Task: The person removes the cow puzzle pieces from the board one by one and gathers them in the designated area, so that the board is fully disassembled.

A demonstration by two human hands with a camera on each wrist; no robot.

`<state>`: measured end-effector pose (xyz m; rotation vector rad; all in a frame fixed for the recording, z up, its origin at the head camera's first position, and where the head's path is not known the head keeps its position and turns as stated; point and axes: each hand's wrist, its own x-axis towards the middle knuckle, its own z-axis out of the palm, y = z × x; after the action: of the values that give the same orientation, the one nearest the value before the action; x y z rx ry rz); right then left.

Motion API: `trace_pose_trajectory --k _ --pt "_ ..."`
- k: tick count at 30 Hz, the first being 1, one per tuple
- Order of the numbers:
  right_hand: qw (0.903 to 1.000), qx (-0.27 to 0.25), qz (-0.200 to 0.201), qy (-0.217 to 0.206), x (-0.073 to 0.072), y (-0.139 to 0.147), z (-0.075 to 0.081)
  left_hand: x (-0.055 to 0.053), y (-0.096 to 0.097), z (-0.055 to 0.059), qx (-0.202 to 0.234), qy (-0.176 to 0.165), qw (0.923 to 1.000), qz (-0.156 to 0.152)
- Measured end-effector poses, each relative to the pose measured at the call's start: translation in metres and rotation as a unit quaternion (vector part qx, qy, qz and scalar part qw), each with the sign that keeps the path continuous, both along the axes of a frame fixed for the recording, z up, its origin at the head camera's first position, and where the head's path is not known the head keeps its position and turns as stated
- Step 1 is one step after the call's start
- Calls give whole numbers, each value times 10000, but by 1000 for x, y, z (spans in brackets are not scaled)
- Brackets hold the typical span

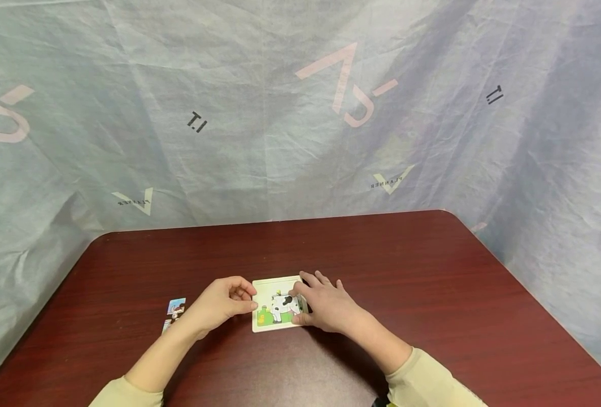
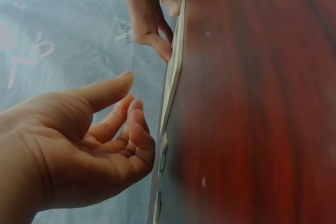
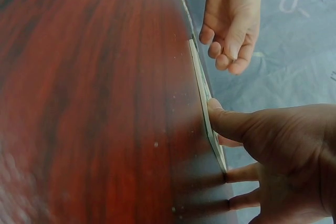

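Note:
A cow picture puzzle board (image 1: pixel 266 288) with a cream frame lies on the table; its green and white picture shows a black-and-white cow. My right hand (image 1: pixel 331 305) rests over its right side, thumb and index finger touching the face around the cow's front end. In the right wrist view the thumb presses on the board (image 3: pixel 202 93) while the other fingers reach past its edge to the table. Beside the left edge, my left hand (image 1: pixel 216 305) hovers with loosely curled fingers. The left wrist view shows nothing in that left hand (image 2: pixel 89 145), apart from the board.
Small picture puzzle pieces (image 1: pixel 176 306) in blue and brown lie left of the board, partly hidden by the left forearm. The dark red wooden table (image 1: pixel 407 271) ends at a grey printed cloth curtain (image 1: pixel 260 169) behind and at the sides.

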<state>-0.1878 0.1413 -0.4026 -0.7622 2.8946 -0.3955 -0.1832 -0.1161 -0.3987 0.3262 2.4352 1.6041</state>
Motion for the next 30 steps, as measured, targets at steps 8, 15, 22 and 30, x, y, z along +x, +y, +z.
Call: trace_pose_trajectory --k 8,15,22,30 --pt "9999 98 -59 -53 -1 0 1 -6 19 -3 -133 108 9997 -160" --pt "9999 132 -41 -49 -1 -1 1 -10 32 -5 -499 280 9982 -202" --pt "9998 174 -49 -31 -1 -1 2 -12 40 -7 -795 215 9966 -89" --pt "9997 241 -73 -8 -2 -1 1 -14 48 -6 -1344 303 9905 -53"
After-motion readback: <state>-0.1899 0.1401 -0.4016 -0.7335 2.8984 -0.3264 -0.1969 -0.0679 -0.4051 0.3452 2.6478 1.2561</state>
